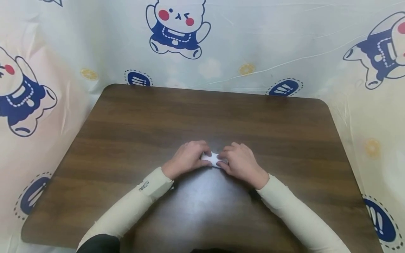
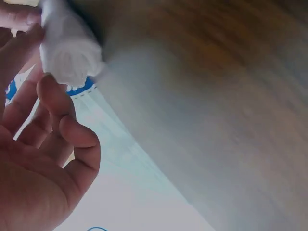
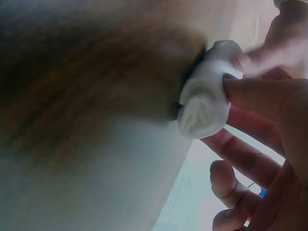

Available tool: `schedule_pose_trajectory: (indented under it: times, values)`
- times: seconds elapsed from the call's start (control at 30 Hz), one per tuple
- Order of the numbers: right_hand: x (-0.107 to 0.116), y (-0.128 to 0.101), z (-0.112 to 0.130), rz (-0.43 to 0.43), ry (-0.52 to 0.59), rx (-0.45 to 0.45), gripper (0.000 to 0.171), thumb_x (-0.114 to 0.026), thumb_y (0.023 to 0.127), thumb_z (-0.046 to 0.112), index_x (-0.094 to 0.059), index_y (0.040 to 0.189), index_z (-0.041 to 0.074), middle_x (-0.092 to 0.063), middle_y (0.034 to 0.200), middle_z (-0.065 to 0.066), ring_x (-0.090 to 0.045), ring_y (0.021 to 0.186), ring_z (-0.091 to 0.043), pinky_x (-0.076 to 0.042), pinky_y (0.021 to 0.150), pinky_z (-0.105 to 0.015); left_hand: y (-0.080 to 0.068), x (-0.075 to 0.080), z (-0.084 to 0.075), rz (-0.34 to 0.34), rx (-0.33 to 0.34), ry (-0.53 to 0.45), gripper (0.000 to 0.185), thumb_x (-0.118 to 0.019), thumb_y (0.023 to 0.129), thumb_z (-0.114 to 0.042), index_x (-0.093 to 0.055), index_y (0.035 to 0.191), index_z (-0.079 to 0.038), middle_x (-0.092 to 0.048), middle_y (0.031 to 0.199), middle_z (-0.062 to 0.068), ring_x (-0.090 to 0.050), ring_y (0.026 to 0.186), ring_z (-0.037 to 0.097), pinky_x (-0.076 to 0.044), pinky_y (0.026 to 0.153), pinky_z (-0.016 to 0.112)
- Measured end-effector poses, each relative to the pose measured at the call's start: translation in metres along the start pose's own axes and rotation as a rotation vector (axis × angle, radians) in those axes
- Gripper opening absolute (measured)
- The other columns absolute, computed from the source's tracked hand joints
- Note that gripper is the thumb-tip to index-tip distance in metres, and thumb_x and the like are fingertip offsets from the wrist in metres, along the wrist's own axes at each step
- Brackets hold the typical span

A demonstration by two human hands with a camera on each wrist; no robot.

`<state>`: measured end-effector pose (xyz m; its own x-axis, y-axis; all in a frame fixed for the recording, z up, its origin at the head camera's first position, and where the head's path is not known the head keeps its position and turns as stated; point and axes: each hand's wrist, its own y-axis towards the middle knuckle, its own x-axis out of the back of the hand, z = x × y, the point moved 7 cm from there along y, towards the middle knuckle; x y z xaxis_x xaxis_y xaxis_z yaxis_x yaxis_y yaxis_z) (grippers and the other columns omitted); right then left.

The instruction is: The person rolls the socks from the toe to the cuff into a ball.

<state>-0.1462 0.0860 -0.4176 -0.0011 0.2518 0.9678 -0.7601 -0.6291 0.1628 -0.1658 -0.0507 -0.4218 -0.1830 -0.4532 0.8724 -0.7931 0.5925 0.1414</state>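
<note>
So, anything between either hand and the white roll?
Nothing visible: the left hand and the right hand both grip the white roll directly, near opposite ends, with no other object between.

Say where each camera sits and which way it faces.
Head: worn on the head, facing forward and down at the table; sleeves, left hand and right hand show.
Left wrist: on that wrist, facing one end of the white roll; left hand shows.
Right wrist: likewise worn, facing the roll; right hand shows, left hand partly beyond.
The wrist views share the roll and the table.
</note>
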Motion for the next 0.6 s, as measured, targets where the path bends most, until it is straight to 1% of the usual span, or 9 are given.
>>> schedule_pose_trajectory:
  times: [0.1, 0.17, 0.23, 0.3, 0.4, 0.47, 0.5, 0.6]
  values:
    - [-0.001, 0.001, 0.002, -0.007, -0.013, 0.010, 0.017, -0.077, 0.088, 0.033, -0.081, 0.098, 0.020, -0.072, 0.091, 0.004, -0.054, 0.075, -0.018, -0.041, 0.060, -0.031, -0.003, -0.002, 0.003, 0.040, 0.013, 0.026, 0.027, -0.086, 0.080, -0.035, -0.074, 0.094, -0.016, -0.067, 0.092, -0.007, -0.055, 0.070, 0.009, -0.047, 0.057, 0.027]
    - [-0.003, 0.001, 0.003, -0.008, -0.033, 0.021, 0.018, -0.076, 0.089, 0.035, -0.081, 0.098, 0.021, -0.071, 0.090, 0.004, -0.053, 0.074, -0.019, -0.040, 0.059, -0.032, -0.003, -0.003, 0.004, 0.052, 0.021, 0.045, 0.027, -0.087, 0.079, -0.035, -0.074, 0.095, -0.016, -0.067, 0.093, -0.007, -0.056, 0.070, 0.009, -0.047, 0.057, 0.026]
    - [-0.003, 0.000, 0.004, -0.006, -0.056, 0.034, 0.023, -0.076, 0.087, 0.040, -0.080, 0.100, 0.021, -0.071, 0.092, 0.004, -0.053, 0.075, -0.020, -0.039, 0.059, -0.033, -0.004, -0.004, 0.004, 0.064, 0.012, 0.087, 0.031, -0.089, 0.077, -0.035, -0.074, 0.097, -0.016, -0.066, 0.094, -0.006, -0.056, 0.071, 0.009, -0.048, 0.059, 0.027]
    - [-0.004, -0.001, 0.004, -0.008, -0.077, 0.044, 0.032, -0.079, 0.083, 0.047, -0.079, 0.100, 0.021, -0.071, 0.092, 0.003, -0.051, 0.074, -0.020, -0.037, 0.059, -0.034, -0.006, -0.007, 0.003, 0.082, -0.004, 0.131, 0.038, -0.092, 0.073, -0.034, -0.072, 0.100, -0.017, -0.063, 0.097, -0.006, -0.055, 0.073, 0.009, -0.050, 0.062, 0.027]
    - [-0.004, -0.001, 0.004, -0.020, -0.091, 0.056, 0.046, -0.084, 0.074, 0.055, -0.077, 0.098, 0.017, -0.071, 0.090, 0.002, -0.050, 0.074, -0.021, -0.035, 0.060, -0.034, -0.006, -0.011, 0.002, 0.095, -0.033, 0.185, 0.048, -0.094, 0.069, -0.036, -0.068, 0.105, -0.016, -0.058, 0.099, -0.004, -0.054, 0.073, 0.010, -0.050, 0.064, 0.027]
    - [-0.004, 0.000, 0.004, -0.033, -0.100, 0.063, 0.049, -0.087, 0.070, 0.056, -0.075, 0.096, 0.016, -0.070, 0.087, 0.002, -0.050, 0.073, -0.021, -0.034, 0.059, -0.034, -0.005, -0.013, 0.001, 0.096, -0.040, 0.193, 0.050, -0.093, 0.070, -0.035, -0.065, 0.107, -0.016, -0.056, 0.100, -0.003, -0.054, 0.072, 0.011, -0.050, 0.062, 0.028]
    - [-0.004, 0.001, 0.004, -0.037, -0.104, 0.064, 0.049, -0.088, 0.069, 0.055, -0.074, 0.095, 0.015, -0.070, 0.086, 0.002, -0.050, 0.073, -0.021, -0.033, 0.059, -0.034, -0.004, -0.013, 0.001, 0.095, -0.040, 0.192, 0.049, -0.093, 0.072, -0.035, -0.064, 0.107, -0.016, -0.056, 0.101, -0.002, -0.054, 0.072, 0.012, -0.050, 0.062, 0.028]
    - [-0.004, 0.004, 0.002, -0.043, -0.115, 0.052, 0.044, -0.087, 0.073, 0.049, -0.073, 0.095, 0.014, -0.071, 0.086, 0.000, -0.051, 0.072, -0.021, -0.034, 0.059, -0.033, -0.001, -0.012, -0.001, 0.100, -0.026, 0.190, 0.044, -0.089, 0.078, -0.031, -0.063, 0.109, -0.015, -0.058, 0.103, 0.001, -0.056, 0.073, 0.013, -0.051, 0.060, 0.030]
